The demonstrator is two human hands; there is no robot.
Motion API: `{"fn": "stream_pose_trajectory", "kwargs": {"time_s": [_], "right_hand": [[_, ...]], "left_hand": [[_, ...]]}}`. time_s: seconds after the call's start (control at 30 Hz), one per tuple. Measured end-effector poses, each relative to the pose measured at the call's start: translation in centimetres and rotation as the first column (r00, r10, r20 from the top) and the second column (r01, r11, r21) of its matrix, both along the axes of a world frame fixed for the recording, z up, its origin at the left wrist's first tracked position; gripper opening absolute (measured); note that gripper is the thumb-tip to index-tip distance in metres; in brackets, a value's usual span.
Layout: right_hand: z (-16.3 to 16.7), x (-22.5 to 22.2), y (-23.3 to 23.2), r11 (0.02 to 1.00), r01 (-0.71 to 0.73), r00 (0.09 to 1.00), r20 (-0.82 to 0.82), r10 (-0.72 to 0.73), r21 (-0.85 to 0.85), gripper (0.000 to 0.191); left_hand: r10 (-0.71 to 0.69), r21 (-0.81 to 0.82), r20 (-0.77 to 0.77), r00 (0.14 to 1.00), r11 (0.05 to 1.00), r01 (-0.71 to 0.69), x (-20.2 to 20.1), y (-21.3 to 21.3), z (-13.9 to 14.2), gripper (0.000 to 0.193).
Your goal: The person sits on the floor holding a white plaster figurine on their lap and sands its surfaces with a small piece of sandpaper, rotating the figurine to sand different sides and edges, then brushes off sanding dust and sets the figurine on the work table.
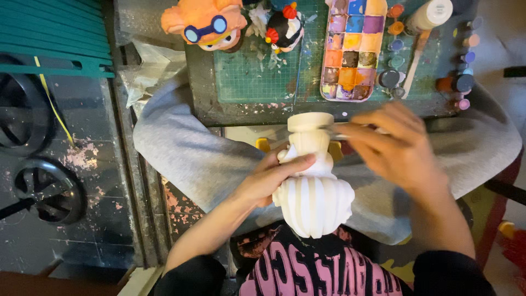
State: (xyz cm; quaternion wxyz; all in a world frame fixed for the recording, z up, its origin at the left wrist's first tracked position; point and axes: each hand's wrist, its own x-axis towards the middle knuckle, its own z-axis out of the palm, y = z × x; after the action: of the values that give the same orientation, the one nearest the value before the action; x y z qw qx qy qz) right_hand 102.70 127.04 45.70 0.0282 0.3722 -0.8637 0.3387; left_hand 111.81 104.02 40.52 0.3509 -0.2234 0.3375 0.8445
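Figurine (313, 200), white and unpainted, is sitting at frame centre over a grey cloth (181, 148) that is draping across the lap. Ribbed round body is pointing toward 6 o'clock, flat-topped cap toward 12 o'clock.

Cloth is spreading from 9 o'clock to 3 o'clock beneath both hands. Green mat (246, 77) is lying at 12 o'clock on the desk, flecked with paint.

Right hand (394, 145), at 3 o'clock of the figurine, is closing its fingers around a thin tool (337, 131); motion blur is hiding the tool's tip, which is meeting the figurine's neck just under the cap. Left hand (271, 178), at 9 o'clock, is gripping the figurine's middle, thumb lying across the front.

Palette (353, 46) of square paint wells is resting at 12 to 1 o'clock on the mat. Orange figure (205, 22) with blue goggles is standing at 11 o'clock; a small black one (285, 27) is beside it. Small paint pots (463, 82) are clustering at 2 o'clock.
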Motion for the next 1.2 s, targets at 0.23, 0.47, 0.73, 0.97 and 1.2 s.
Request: {"fn": "stream_pose_trajectory", "kwargs": {"time_s": [0.23,0.47,0.73,0.97,1.2], "right_hand": [[-0.7,0.8,2.1,0.994,0.08,0.989,0.134,-0.068,-0.081,0.029],[-0.9,0.8,-1.1,0.994,-0.013,0.999,0.036,0.017,-0.111,0.03],[0.1,0.5,-0.1,0.998,0.022,0.996,0.084,-0.016,-0.062,0.027],[0.6,1.2,-0.6,0.999,-0.039,0.997,-0.066,0.041,0.033,0.029],[2.0,2.2,2.1,0.99,0.138,0.99,0.027,-0.139,0.037,0.026]], "left_hand": [[-0.019,-0.049,-0.042,0.999,0.999,0.017,-0.1,-0.2,-0.4,0.053],[-0.038,-0.047,-0.041,0.998,0.998,0.036,0.4,0.7,-0.3,0.052],[-0.148,-0.237,-0.109,0.983,0.964,0.119,0.7,0.8,-1.5,0.054],[-0.168,-0.311,-0.143,0.975,0.943,0.117,0.6,2.2,-1.8,0.06],[-0.171,-0.33,-0.158,0.972,0.937,0.111,0.7,1.4,-2.3,0.06]]}}
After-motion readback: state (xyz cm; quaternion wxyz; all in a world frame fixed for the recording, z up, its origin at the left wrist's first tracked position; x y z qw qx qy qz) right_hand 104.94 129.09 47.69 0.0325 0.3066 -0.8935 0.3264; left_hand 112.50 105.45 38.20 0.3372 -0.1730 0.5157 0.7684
